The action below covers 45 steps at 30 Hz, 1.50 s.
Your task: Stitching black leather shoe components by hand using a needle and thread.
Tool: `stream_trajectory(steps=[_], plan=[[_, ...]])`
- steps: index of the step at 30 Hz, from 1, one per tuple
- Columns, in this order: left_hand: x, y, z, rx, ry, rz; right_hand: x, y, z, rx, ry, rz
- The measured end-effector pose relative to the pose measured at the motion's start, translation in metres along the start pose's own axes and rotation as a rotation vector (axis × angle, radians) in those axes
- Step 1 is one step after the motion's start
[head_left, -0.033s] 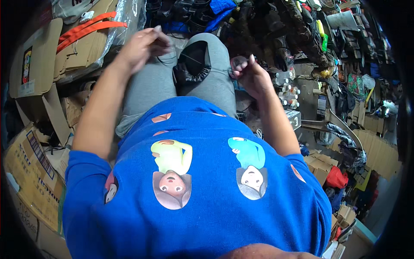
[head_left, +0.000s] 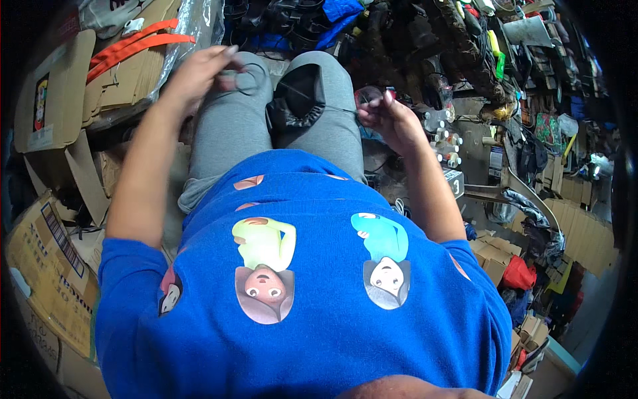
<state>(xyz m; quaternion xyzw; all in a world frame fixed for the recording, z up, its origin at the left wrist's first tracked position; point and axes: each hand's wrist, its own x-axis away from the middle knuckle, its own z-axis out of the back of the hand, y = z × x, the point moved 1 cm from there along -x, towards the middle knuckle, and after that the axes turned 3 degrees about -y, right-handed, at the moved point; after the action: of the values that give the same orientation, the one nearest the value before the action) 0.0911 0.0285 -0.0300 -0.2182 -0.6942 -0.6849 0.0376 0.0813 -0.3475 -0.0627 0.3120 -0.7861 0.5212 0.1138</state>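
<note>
A black piece [head_left: 304, 90] with a shiny, gathered edge lies on my right thigh, over the grey trousers [head_left: 229, 130]. Thin dark thread [head_left: 342, 108] runs from it toward my right hand [head_left: 392, 121], whose fingers are curled and closed on the thread beside my right knee. Over the left knee, my left hand [head_left: 201, 74] is closed in a pinch and slightly blurred. A loose loop of similar thread [head_left: 251, 78] hangs from its fingertips. Whether a needle is held in either hand cannot be made out.
Cardboard boxes [head_left: 60, 100] and orange strips [head_left: 143, 43] are stacked at the left. White-capped bottles [head_left: 446, 147] stand to the right of my right forearm. Cluttered tools and dark parts [head_left: 412, 46] fill the far right, with a red bag [head_left: 520, 272] lower down.
My left hand has shifted slightly left, and the thread loop by it now shows more clearly. My right hand has dipped a little; the black piece stays on my thigh.
</note>
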Motion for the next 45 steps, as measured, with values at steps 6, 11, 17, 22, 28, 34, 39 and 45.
stream_trajectory(steps=[6, 11, 17, 22, 28, 34, 39, 45], plan=[[0.052, 0.022, 0.035, 0.059, 0.181, -0.239, 0.027, -0.038, 0.027, 0.782, 0.159, 0.238], [-0.004, 0.006, -0.042, -0.716, -0.044, -0.458, -0.007, -0.045, -0.079, 1.152, -0.217, 0.205], [-0.051, -0.007, -0.099, -0.655, -0.196, -0.309, -0.021, -0.037, -0.094, 1.535, -0.399, 0.140], [-0.061, -0.007, -0.107, -0.696, -0.213, -0.401, 0.000, -0.016, -0.076, 1.224, -0.292, 0.228], [-0.073, -0.013, -0.101, -0.450, -0.352, -0.225, 0.032, -0.025, -0.074, 0.856, -0.159, 0.216], [-0.074, -0.014, -0.082, -0.251, -0.519, -0.098, 0.030, -0.038, -0.072, 1.037, -0.099, 0.389], [-0.068, -0.003, -0.080, -0.222, -0.575, 0.007, 0.013, -0.023, -0.071, 1.316, -0.110, 0.456], [-0.065, 0.000, -0.077, -0.270, -0.616, 0.000, 0.004, -0.022, -0.072, 1.357, -0.111, 0.446]])
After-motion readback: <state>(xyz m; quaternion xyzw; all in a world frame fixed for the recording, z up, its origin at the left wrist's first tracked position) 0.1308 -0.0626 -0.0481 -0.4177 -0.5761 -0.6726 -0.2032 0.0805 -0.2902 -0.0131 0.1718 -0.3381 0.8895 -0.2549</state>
